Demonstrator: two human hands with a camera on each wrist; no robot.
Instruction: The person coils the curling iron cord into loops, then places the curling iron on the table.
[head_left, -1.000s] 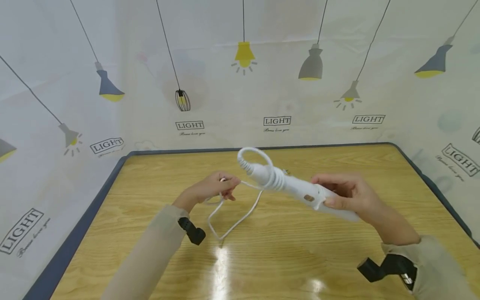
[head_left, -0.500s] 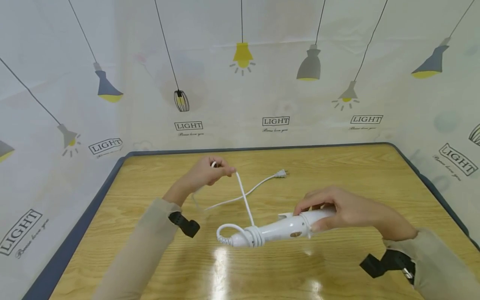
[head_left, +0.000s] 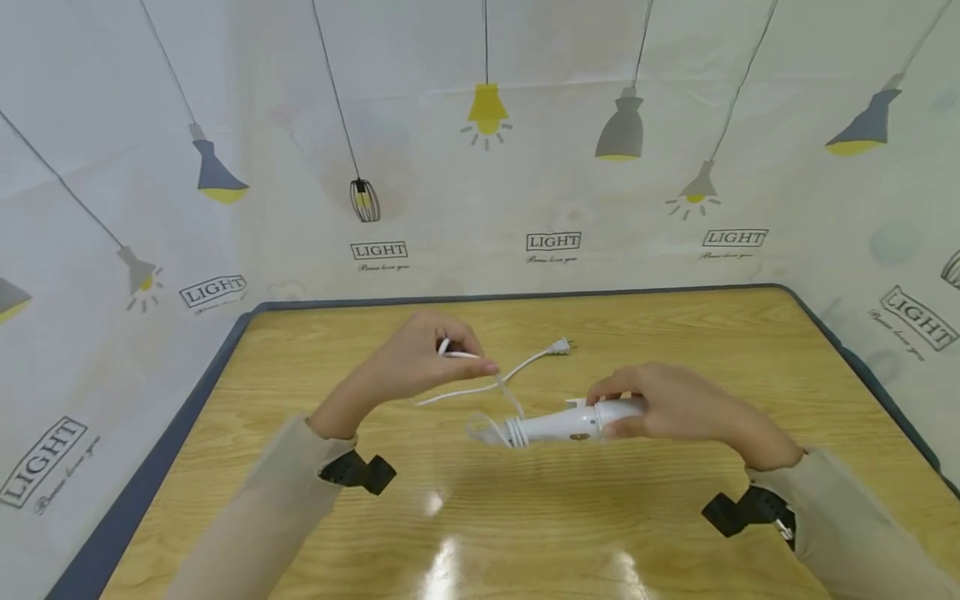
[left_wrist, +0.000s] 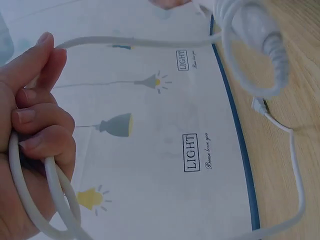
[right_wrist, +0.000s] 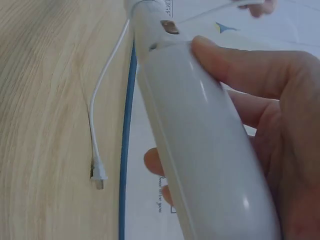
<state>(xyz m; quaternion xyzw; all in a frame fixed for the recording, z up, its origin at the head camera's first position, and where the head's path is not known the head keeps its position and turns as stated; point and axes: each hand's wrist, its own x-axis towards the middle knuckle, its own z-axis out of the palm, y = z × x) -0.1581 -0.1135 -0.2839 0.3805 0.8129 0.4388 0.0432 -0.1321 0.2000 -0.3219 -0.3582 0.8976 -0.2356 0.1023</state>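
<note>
My right hand [head_left: 671,408] grips a white curling iron [head_left: 558,426] by its thick end, thumb on the near side and fingertips round the far side. The white power cord [left_wrist: 140,42] is wound in several turns round the narrow end of the handle, and a loop stands out at the tip. To the left, my left hand [head_left: 420,358] pinches the cord between thumb and forefinger, while its other fingers curl round slack loops. A taut stretch of cord runs from those fingertips to the windings. Beyond the iron, the two-prong plug [head_left: 559,347] lies on the table.
The wooden table [head_left: 600,525] has a dark blue border [head_left: 525,297] along its back edge. Behind it and at the sides hangs a pale cloth [head_left: 450,183] printed with lamps. A black camera [head_left: 360,472] is strapped to each wrist.
The curling iron came down from a raised, tilted pose to nearly level, then moved slightly away from me. My left hand rose, then came back down closer to the windings. The plug came into view.
</note>
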